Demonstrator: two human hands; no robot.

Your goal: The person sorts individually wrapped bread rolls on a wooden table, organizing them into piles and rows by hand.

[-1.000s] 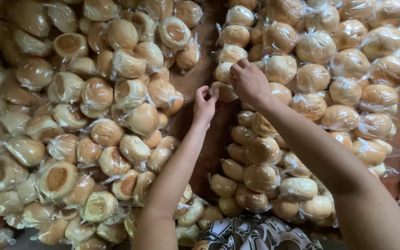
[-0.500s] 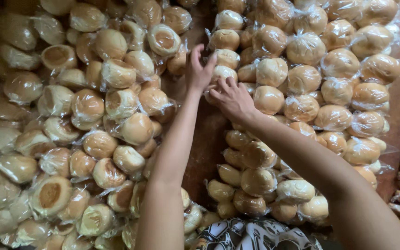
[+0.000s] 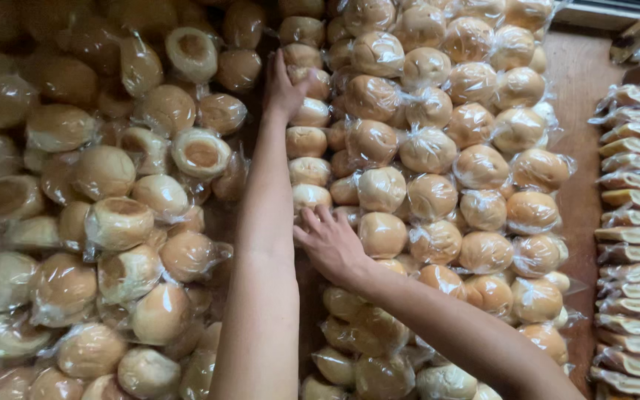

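Two heaps of round buns in clear plastic bags cover a brown wooden surface. My left hand (image 3: 281, 87) reaches far up the gap between the heaps and presses flat against wrapped buns (image 3: 304, 83) at the left edge of the right heap (image 3: 438, 155). My right hand (image 3: 329, 243) lies lower, fingers spread, resting on the left edge of the same heap beside a pale bun (image 3: 310, 197). Neither hand grips a bun. The left heap (image 3: 120, 222) lies loose and untouched.
Rows of flat, wrapped bread slices (image 3: 635, 237) run down the right edge. A strip of bare wooden surface (image 3: 579, 192) separates them from the right heap. A narrow dark gap (image 3: 250, 44) runs between the two bun heaps.
My left hand has reached farther up along the gap. My right hand has slid down from the top of the right heap to its middle left edge. The view has shifted closer.
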